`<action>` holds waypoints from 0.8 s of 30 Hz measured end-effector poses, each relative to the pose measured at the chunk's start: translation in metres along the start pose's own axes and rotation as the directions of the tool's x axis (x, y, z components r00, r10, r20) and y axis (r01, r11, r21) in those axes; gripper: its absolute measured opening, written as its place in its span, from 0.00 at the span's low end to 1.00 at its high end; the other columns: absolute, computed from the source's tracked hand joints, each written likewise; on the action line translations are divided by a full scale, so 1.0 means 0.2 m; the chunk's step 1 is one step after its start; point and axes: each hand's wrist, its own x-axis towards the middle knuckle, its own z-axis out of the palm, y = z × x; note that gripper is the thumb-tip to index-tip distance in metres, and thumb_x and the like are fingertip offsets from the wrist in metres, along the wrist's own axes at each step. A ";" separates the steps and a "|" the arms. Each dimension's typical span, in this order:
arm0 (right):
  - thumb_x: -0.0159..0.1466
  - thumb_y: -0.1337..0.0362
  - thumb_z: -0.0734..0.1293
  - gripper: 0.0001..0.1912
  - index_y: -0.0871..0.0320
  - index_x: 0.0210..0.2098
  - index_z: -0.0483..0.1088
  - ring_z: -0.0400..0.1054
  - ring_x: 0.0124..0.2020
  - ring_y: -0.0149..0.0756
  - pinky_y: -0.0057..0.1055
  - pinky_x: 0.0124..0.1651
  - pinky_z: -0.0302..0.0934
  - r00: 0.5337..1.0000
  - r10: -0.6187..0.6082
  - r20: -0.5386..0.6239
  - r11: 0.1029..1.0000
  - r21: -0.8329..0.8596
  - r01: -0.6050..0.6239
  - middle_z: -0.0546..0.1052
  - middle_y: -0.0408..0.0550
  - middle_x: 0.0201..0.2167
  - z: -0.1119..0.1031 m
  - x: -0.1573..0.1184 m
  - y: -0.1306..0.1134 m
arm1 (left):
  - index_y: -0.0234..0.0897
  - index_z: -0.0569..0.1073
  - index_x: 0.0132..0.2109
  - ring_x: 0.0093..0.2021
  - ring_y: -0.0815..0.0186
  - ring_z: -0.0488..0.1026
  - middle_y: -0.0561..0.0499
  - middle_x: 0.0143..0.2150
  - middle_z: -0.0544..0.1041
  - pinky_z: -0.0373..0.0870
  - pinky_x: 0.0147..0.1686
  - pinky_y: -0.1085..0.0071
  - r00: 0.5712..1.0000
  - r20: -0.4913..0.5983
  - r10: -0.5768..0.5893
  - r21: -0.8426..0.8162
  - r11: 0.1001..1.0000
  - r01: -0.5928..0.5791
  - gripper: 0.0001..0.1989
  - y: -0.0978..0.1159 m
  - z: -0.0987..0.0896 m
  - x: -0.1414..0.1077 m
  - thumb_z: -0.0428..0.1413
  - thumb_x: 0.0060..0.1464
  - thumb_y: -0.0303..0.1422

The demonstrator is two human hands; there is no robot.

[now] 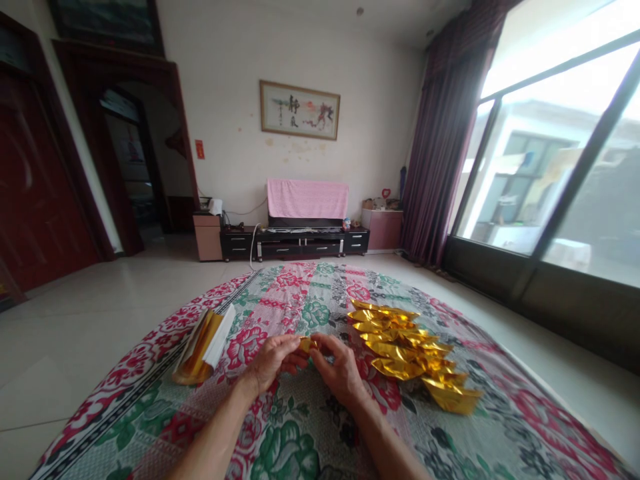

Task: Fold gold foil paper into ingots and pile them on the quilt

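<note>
Between my two hands, just above the patterned cloth, is a small piece of gold foil paper (307, 345), mostly covered by my fingers. My left hand (278, 359) pinches its left side. The right side is gripped between the thumb and fingers of my right hand (338, 365). To the right lie several folded gold paper ingots (400, 347), set close together in rows. A curled stack of gold and white paper sheets (204, 347) rests at the left.
A flowered cloth (285, 440) covers the round surface in front of me. Beyond it, a low black cabinet (300, 248) stands against the wall with a pink cloth (308, 199) draped over something on top. Tall windows (540, 180) and a purple curtain (435, 147) are on the right.
</note>
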 end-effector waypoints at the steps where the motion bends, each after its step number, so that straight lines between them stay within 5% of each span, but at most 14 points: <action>1: 0.58 0.62 0.63 0.11 0.58 0.39 0.71 0.67 0.29 0.30 0.24 0.35 0.61 1.000 0.004 0.001 1.000 0.008 -0.004 0.75 0.45 0.30 0.00 0.00 -0.01 | 0.33 0.74 0.43 0.28 0.66 0.74 0.46 0.34 0.79 0.63 0.24 0.74 1.000 -0.002 0.003 -0.003 1.000 -0.003 0.19 0.00 0.00 0.00 0.55 0.48 0.43; 15: 0.56 0.66 0.62 0.05 0.59 0.27 0.69 0.64 0.27 0.28 0.22 0.32 0.58 0.998 0.029 0.053 0.997 0.071 -0.033 0.71 0.42 0.25 -0.02 0.00 -0.01 | 0.34 0.74 0.45 0.30 0.63 0.74 0.43 0.37 0.78 0.66 0.27 0.70 0.999 0.048 0.012 -0.050 0.999 -0.009 0.19 0.01 0.00 -0.02 0.53 0.50 0.41; 24: 0.53 0.71 0.62 0.04 0.59 0.24 0.67 0.63 0.29 0.29 0.24 0.35 0.58 0.994 -0.065 0.084 0.995 0.076 0.059 0.69 0.43 0.26 -0.02 -0.01 -0.02 | 0.34 0.73 0.35 0.26 0.68 0.71 0.50 0.29 0.76 0.61 0.25 0.75 0.999 -0.002 -0.055 -0.033 0.998 0.054 0.10 0.00 0.00 0.01 0.58 0.43 0.34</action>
